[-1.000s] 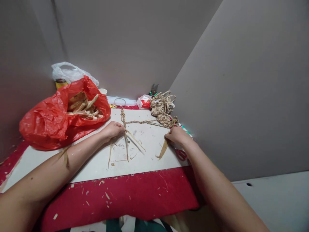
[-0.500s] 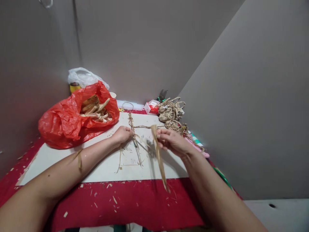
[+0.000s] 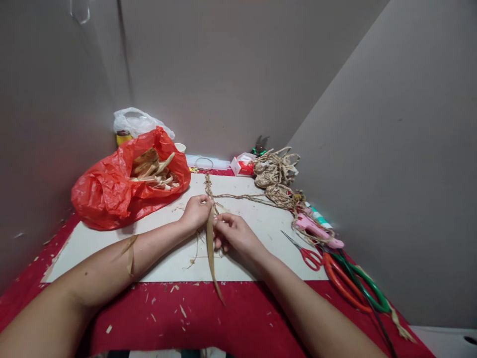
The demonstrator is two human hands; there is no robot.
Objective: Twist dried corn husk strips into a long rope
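A long tan strip of dried husk [image 3: 210, 243] hangs down over the white board, its tip reaching past the front edge. My left hand [image 3: 197, 213] is closed, pinching the lower part of a twisted husk cord [image 3: 208, 185] near the strip's upper end. Close by on the right, my right hand [image 3: 234, 233] has its thumb and forefinger pinched at the strip's upper part, its other fingers curled. Thin loose ends dangle below my left hand, partly hidden by it. A small piece of husk [image 3: 130, 252] clings to my left forearm.
A red plastic bag [image 3: 108, 186] of dried husks [image 3: 152, 171] stands left. Coiled cord [image 3: 274, 171] lies back right, with a pink glue gun [image 3: 318, 229], red scissors [image 3: 311, 258] and larger orange-handled scissors [image 3: 341, 283] nearer. Scraps dot the red cloth [image 3: 175, 318].
My right hand has moved left with the husk strip, bringing its top against my left hand at the cord. The view has shifted, showing the scissors on the right.
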